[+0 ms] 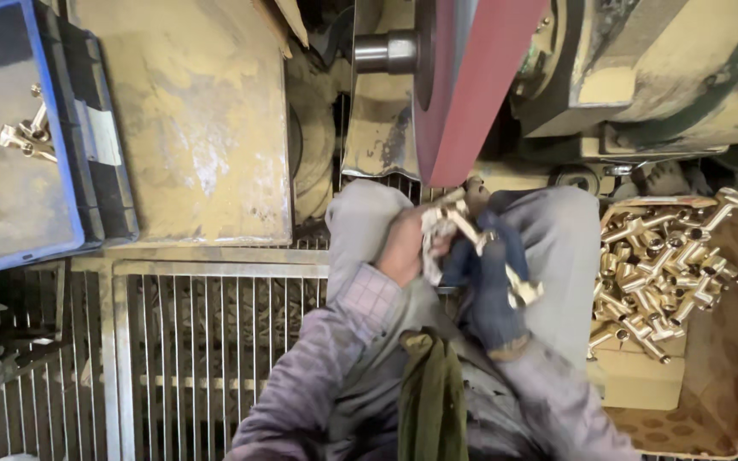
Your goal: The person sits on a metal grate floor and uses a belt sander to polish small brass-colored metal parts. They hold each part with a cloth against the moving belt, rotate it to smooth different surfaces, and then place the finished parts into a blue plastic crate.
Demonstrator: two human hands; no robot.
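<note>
Where the red sanding belt (471,85) drops toward the lap, its lower end is hidden. Cardboard box (728,341), right, holds piled brass fittings (664,265); blue crate (10,171), left, holds few. Left hand (405,248) and gloved right hand (495,286) both grip one brass fitting (463,224).

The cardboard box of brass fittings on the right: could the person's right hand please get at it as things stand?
Probably yes. The cardboard box is open-topped beside the right hand, with nothing between them, but that gloved hand and the left hand hold a brass fitting.
</note>
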